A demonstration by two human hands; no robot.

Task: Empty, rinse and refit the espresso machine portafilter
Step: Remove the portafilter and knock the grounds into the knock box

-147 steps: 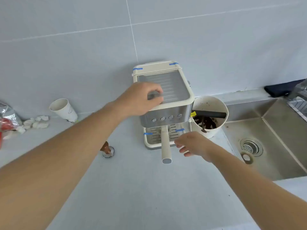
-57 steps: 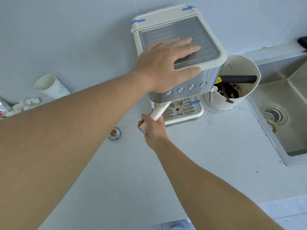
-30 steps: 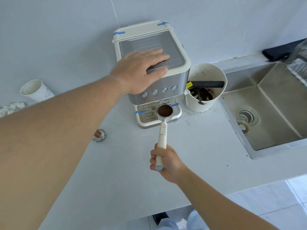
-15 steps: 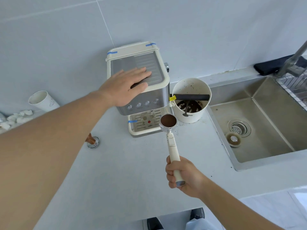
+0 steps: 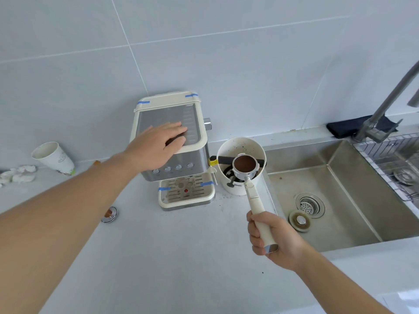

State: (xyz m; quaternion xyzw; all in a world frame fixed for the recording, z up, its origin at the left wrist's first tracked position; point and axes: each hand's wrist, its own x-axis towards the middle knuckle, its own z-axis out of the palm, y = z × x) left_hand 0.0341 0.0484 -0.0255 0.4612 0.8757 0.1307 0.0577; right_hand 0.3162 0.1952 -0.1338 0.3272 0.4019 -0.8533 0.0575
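Spent puck poised over the knock box

The right hand (image 5: 275, 240) is clenched around the cream handle of the portafilter (image 5: 246, 168), whose long axis runs up and away from the hand — basket upright, full of grounds, directly above the knock box (image 5: 240, 147) beside the sink (image 5: 353, 200). The left hand (image 5: 158, 147) lies flat and open on the espresso machine (image 5: 192, 132), gripping nothing.
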